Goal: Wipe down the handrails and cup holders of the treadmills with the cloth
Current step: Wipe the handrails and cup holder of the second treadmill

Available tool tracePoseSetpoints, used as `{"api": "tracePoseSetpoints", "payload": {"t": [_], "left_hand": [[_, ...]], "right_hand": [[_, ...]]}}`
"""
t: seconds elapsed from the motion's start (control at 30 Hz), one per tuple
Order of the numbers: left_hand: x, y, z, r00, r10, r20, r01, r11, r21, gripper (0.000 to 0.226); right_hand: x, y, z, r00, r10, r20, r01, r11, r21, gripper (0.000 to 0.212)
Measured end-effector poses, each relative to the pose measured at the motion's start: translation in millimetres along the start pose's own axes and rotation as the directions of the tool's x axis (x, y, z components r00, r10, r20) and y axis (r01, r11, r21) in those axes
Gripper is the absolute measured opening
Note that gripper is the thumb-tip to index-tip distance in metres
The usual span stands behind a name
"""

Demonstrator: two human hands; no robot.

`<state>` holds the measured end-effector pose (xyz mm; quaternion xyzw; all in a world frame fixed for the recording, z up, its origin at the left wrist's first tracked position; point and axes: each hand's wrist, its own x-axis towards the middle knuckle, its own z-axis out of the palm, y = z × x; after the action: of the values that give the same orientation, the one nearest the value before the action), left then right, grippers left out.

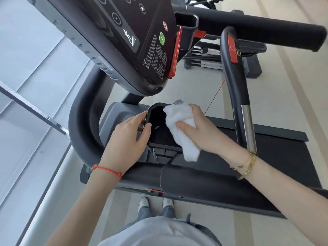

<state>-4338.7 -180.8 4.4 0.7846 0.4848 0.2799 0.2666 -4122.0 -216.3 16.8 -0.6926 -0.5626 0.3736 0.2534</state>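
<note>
Cup holder (160,128): black angular well low on the treadmill, under the tilted console (124,41); mouth open upward, long axis running from near edge to far edge
Cloth (182,128): white, bunched, draped over the holder's right rim; upper wad at the far-right corner, loose tail hanging past the near-right corner onto the frame
Right hand (200,132): fingers curled round the cloth, thumb pressed across its front, gripping it against the right rim; nearer hand to the well's interior
Left hand (129,137): fingers curled over the left rim, thumb along the near-left edge, steadying the holder; holds no cloth
Key relation: well floor lies left of and below the cloth wad; likely next stroke down and leftward into the well, toward the left hand
In the way: left-hand fingertips on the rim narrow the sweep on that side; small pale speck on the well floor, too small to identify
Handrails: curved rail (81,121) just left of the holder; padded bar (204,176) near, crossing under both wrists; upright grip (237,89) with chrome band to the right, well apart from the cloth
Other: red cord (215,96) slanting down toward the right hand; second cup holder (186,22) on the far side beyond the console
Judged progress: rim under the cloth, interior apparently not yet wiped
</note>
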Motion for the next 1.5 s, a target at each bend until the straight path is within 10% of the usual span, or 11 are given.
{"api": "tracePoseSetpoints", "payload": {"t": [0.33,0.67,0.97,1.23,1.5], "left_hand": [[2.0,0.5,1.3,1.0,0.019,-0.023,-0.019,1.0,0.019,0.038],[1.1,1.3,0.8,1.0,-0.017,-0.016,0.018,1.0,0.021,0.039],[2.7,3.9,1.7,1.0,0.002,-0.024,-0.002,1.0,0.026,0.036],[3.0,2.2,2.3,1.0,-0.014,-0.023,0.015,0.998,0.053,0.042],[3.9,1.6,3.7,0.999,0.003,-0.038,-0.001,0.999,0.054,0.037]], "right_hand": [[62.8,-34.4,-14.1,0.935,-0.187,0.303,0.328,0.784,-0.528,0.04],[30.6,-5.5,-28.0,0.966,-0.109,0.235,0.186,0.924,-0.335,0.041],[55.7,-33.5,-11.7,0.914,-0.271,0.303,0.403,0.697,-0.593,0.02],[9.2,-7.8,-13.9,0.994,-0.031,0.1,0.06,0.952,-0.299,0.036],[39.8,-32.5,-5.4,0.969,-0.211,0.127,0.243,0.751,-0.614,0.017]]}}
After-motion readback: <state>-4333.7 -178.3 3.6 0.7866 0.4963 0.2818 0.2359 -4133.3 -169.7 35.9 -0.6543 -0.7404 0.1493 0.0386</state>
